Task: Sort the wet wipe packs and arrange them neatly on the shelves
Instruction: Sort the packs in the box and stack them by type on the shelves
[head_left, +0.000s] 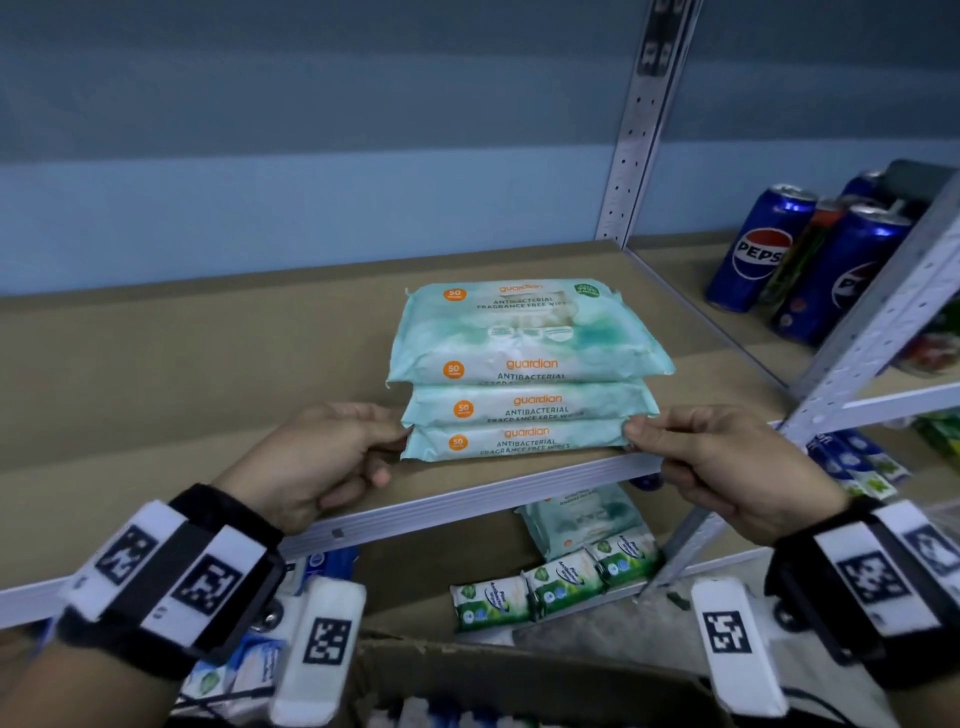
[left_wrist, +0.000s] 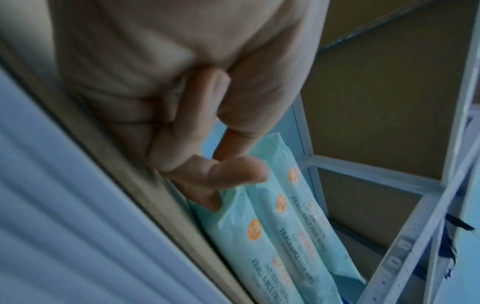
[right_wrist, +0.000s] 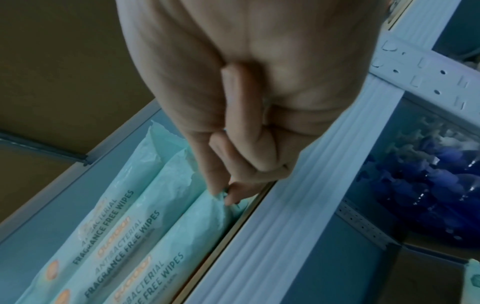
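Note:
Three teal Guardian wet wipe packs lie stacked flat near the front edge of the brown shelf (head_left: 208, 374). The top pack (head_left: 524, 332) sits a little further back than the bottom pack (head_left: 514, 441). My left hand (head_left: 400, 436) pinches the left sealed end of the bottom pack (left_wrist: 233, 236) between thumb and forefinger (left_wrist: 246, 170). My right hand (head_left: 631, 434) pinches the bottom pack's right end. In the right wrist view its fingertips (right_wrist: 215, 189) close on the crinkled seal of that pack (right_wrist: 197, 226), just above the shelf rim.
Pepsi cans (head_left: 758, 249) stand on the neighbouring shelf to the right, past a perforated metal upright (head_left: 639, 119). On the shelf below lie small green wipe packs (head_left: 550, 582) and another teal pack (head_left: 576, 519). A cardboard box (head_left: 519, 670) sits at the bottom.

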